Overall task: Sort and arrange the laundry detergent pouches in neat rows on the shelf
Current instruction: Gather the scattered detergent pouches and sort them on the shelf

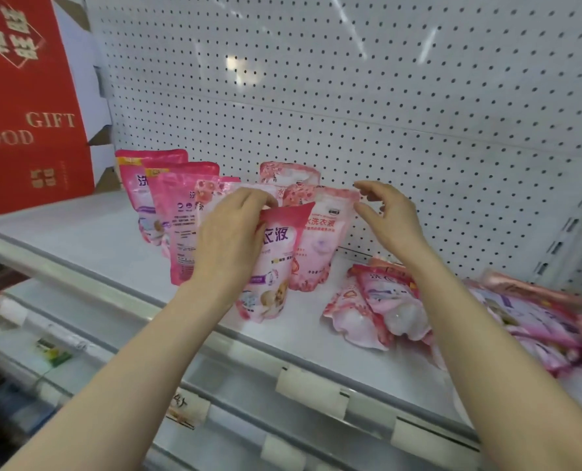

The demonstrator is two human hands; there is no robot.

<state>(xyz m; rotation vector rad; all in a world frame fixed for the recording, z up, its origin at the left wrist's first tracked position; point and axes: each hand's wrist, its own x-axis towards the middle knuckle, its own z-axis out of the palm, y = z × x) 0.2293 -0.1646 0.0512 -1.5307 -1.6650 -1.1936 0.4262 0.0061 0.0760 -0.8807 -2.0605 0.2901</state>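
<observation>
Left hand (228, 239) pinches the top edge of the front pouch (276, 266), which stands on the shelf (78, 239) ahead of the standing pouches (180, 212). Right hand (390, 215), fingers loosely curved and holding nothing, is just beside the top corner of a floral pouch (320, 239). A heap of pouches (385, 311) lies flat to the right.

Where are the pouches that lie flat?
Head view, right side: the flat pouches lie heaped on the shelf, right of the upright pouches.

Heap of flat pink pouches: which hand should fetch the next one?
Likely right hand: it holds nothing and is nearer the heap of pink plastic pouches; the left hand grips an upright pink pouch.
</observation>
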